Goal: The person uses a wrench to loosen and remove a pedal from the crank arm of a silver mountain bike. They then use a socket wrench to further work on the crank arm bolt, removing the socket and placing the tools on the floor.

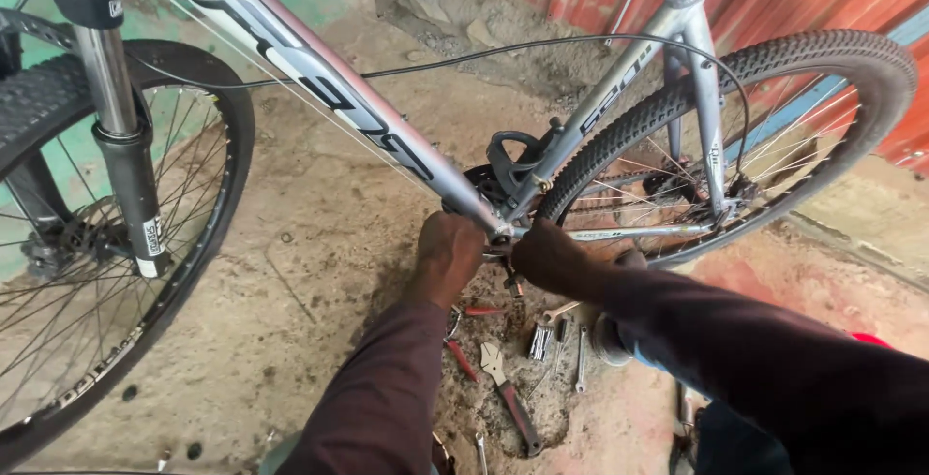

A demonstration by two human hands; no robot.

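Both hands, left hand [447, 254] and right hand [548, 254], close around the bottom bracket [498, 235] of the bicycle frame [319, 83], a stiff, likely greasy joint best gripped firmly, above scattered tools [508, 393].

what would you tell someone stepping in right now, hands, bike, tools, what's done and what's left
Left hand: closed around the underside of the bottom bracket of the silver bicycle frame; what it grips is hidden.
Right hand: pressed against the same spot from the other side, fingers hidden.
Bike stands upright on the dirt floor, front wheel and rear wheel both on.
Tools on the ground under the hands: red-handled pliers, a spanner, a red-handled screwdriver.
Done: cannot tell from this view.
Left: whatever is being worked at the bottom bracket is in progress; tools not gathered.
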